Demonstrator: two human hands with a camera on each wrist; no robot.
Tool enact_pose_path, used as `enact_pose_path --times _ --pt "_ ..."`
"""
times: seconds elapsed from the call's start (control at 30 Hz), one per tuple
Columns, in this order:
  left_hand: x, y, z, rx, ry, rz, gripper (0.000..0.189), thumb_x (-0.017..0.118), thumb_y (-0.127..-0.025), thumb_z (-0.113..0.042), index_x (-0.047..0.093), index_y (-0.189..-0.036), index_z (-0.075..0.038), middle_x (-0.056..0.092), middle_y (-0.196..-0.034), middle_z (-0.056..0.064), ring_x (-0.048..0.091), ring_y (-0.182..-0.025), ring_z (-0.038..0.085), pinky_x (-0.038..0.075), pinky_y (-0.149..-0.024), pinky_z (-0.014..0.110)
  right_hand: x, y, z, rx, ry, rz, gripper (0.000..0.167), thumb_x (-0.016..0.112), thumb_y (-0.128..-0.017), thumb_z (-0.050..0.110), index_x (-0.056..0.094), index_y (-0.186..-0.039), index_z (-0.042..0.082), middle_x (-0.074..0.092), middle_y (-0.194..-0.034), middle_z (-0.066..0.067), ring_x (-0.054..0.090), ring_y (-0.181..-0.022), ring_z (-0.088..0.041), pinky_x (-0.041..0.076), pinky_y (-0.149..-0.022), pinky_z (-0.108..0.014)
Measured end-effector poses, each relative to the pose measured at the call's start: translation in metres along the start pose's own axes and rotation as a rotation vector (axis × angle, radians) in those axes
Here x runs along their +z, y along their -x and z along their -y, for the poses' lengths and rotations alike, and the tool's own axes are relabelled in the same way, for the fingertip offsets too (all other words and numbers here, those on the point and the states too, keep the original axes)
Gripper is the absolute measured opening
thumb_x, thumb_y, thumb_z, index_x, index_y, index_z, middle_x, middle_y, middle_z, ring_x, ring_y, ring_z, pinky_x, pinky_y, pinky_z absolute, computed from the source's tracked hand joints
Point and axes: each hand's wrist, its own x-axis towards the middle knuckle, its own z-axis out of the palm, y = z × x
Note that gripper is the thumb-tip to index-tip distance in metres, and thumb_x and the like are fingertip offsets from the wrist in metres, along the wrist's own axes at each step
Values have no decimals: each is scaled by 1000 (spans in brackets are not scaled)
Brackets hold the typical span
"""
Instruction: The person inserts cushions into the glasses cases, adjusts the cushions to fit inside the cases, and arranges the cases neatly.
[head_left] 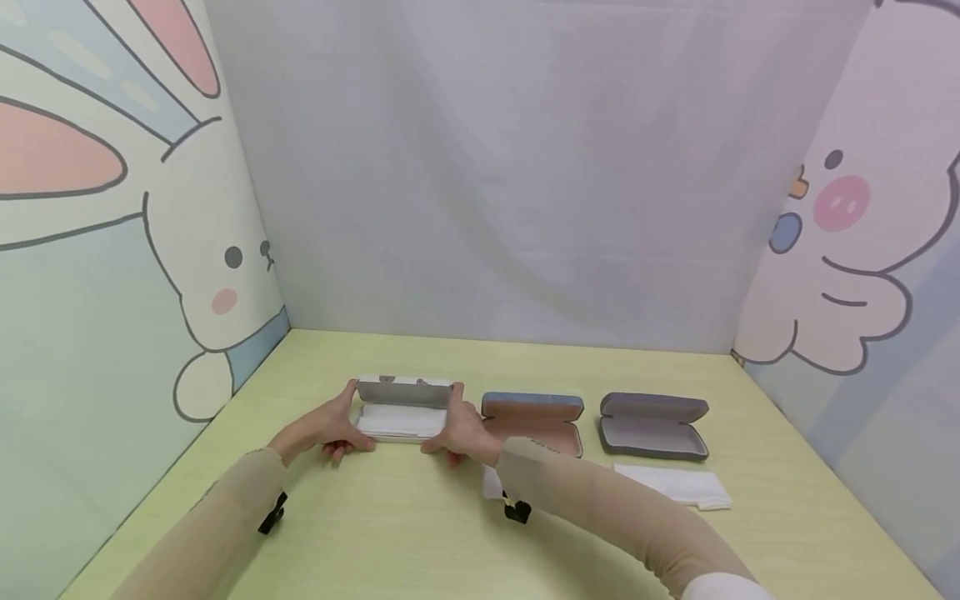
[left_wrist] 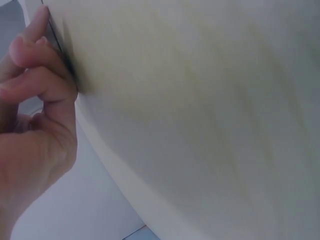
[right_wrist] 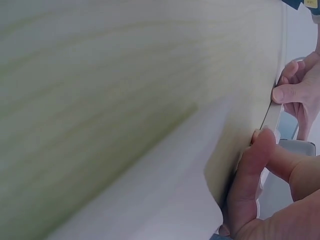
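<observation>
An open white glasses case stands at the left of the row, its lid raised and a folded white cloth lying inside. My left hand grips its left end, with the index finger up by the lid and the thumb low at the front corner. At the right end my right hand holds it the same way. The right wrist view shows both hands along the case's front edge. In the left wrist view my left hand has curled fingers, and little of the case shows.
To the right stand an open blue case with a pinkish lining, partly behind my right hand, and an open grey case. White cloths lie in front: one by the grey case, another partly under my right forearm. Printed panels surround the table.
</observation>
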Motion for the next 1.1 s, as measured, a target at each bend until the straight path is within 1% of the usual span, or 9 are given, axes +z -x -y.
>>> enact_pose_path --times 0.1,0.3,0.5,0.67,0.77,0.87,0.97,1.03,1.1 --pt "1 -1 0 0 -9 -13 130 83 -75 -24 -22 -150 -12 54 -54 3 45 -38 12 36 -35 20 0 0 1 6 5 -5 114 88 -69 15 7 -149 6 61 -62 -12 49 -30 -16 39 -33 -23" --pt "6 -1 0 3 -55 -59 129 86 -72 -27 -16 -151 -10 55 -53 4 46 -37 12 35 -34 21 2 2 2 -2 1 -15 109 89 -67 14 13 -145 6 59 -69 -11 50 -31 -17 38 -31 -22" --pt "6 -1 -2 -18 -71 -65 129 83 -75 -28 -19 -151 -7 55 -54 3 47 -38 11 37 -35 20 2 2 2 -1 1 -22 105 89 -67 15 16 -142 6 58 -75 -11 49 -31 -18 38 -31 -23" --pt "4 0 -2 -5 -26 -39 126 80 -79 -21 -24 -149 -5 56 -56 3 47 -39 10 39 -36 20 1 2 2 1 1 -14 110 88 -69 16 11 -147 6 59 -71 -11 48 -31 -18 42 -31 -25" --pt "3 1 -3 12 -3 -24 125 79 -81 -19 -25 -148 -4 55 -56 3 48 -39 11 39 -37 20 0 2 1 -4 -6 -1 115 87 -70 16 5 -150 6 58 -62 -10 47 -31 -18 43 -31 -26" --pt "3 2 -1 12 7 -25 124 78 -81 -18 -25 -149 -6 55 -56 3 49 -39 11 40 -37 21 0 2 -1 -24 -4 13 117 86 -72 16 0 -151 5 56 -55 -8 47 -31 -17 43 -31 -26" --pt "4 2 0 14 9 -29 120 78 -82 -18 -21 -150 -9 56 -56 4 50 -40 11 40 -37 21 1 2 -1 -39 -1 23 116 85 -73 15 0 -151 4 54 -52 -7 46 -30 -17 42 -31 -25" --pt "5 3 0 19 12 -32 113 77 -82 -17 -13 -150 -11 56 -56 4 50 -39 12 41 -37 21 1 2 -2 -43 2 28 116 85 -73 15 -1 -151 4 54 -52 -7 47 -30 -17 42 -31 -25" --pt "5 4 0 31 15 -31 102 77 -82 -16 -2 -147 -14 57 -56 5 51 -39 12 41 -37 21 1 2 -2 -48 7 27 113 85 -73 15 2 -149 3 54 -53 -8 47 -30 -17 42 -31 -25"
